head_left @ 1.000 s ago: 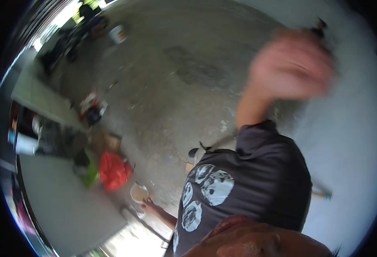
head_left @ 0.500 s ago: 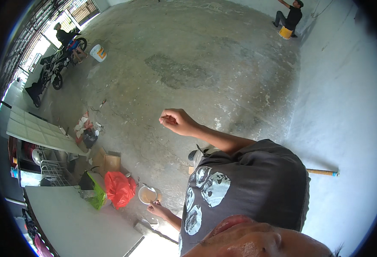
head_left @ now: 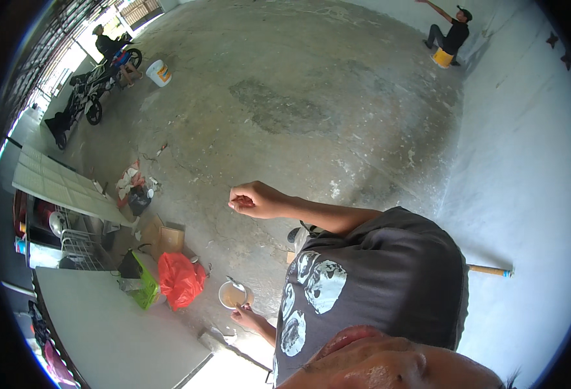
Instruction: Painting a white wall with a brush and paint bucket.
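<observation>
My right hand (head_left: pixel 253 200) is raised in front of my dark shirt, fingers curled into a fist; whatever it may hold is hidden. Lower in the picture, my left hand (head_left: pixel 250 318) has its fingers closed at the near rim of a round white pail (head_left: pixel 221 297). Inside the pail is a light brown, liquid-looking mix (head_left: pixel 235 296). A greyish object, too small to name, lies at its far rim. Just left of the pail, a red plastic bag (head_left: pixel 180 280) sits beside a green container (head_left: pixel 147 285).
A pale wall (head_left: pixel 512 162) runs along the right, where a stick (head_left: pixel 491 270) pokes out behind my body. Cardboard (head_left: pixel 171 238), litter and a rack (head_left: pixel 84 249) are at left. Farther off are a motorbike with a person, a white bucket (head_left: pixel 159 73), and a person seated on a yellow bucket (head_left: pixel 442 58).
My right fist has dropped slightly and shifted left. The pail and my left hand appear a little farther right. The background has shifted slightly with the view.
</observation>
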`<state>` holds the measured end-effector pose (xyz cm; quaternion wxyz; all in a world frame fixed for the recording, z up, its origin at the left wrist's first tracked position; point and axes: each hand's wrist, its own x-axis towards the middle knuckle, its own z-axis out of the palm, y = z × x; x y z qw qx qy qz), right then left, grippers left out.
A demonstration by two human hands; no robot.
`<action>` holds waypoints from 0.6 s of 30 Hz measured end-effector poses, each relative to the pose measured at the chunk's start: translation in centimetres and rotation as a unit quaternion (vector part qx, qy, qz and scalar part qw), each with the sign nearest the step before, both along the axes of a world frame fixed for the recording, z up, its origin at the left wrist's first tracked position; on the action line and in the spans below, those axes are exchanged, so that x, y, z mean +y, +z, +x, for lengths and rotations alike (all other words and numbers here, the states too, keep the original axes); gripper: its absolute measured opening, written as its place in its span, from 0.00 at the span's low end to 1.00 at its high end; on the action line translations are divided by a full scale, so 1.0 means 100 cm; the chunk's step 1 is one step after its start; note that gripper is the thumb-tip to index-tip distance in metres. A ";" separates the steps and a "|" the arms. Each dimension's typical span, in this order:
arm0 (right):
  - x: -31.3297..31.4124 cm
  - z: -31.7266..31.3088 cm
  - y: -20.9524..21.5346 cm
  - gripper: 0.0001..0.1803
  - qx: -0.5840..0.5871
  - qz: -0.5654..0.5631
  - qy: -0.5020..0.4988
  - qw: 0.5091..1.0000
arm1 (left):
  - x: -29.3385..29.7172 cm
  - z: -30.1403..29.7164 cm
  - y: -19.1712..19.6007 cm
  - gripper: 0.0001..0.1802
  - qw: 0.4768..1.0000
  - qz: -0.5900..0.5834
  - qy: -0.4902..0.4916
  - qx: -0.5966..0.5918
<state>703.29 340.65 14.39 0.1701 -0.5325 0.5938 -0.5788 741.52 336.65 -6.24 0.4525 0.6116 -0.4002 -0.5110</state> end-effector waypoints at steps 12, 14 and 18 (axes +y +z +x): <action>-0.041 0.126 -0.121 0.48 0.088 0.321 0.178 0.926 | -0.017 0.020 -0.027 0.13 0.998 -0.037 -0.012 0.047; -0.046 0.139 -0.135 0.53 0.096 0.306 0.212 0.923 | -0.014 0.012 -0.017 0.13 0.996 -0.058 -0.032 0.055; -0.051 0.156 -0.141 0.53 0.105 0.313 0.230 0.916 | -0.009 0.008 -0.012 0.12 0.996 -0.068 -0.053 -0.008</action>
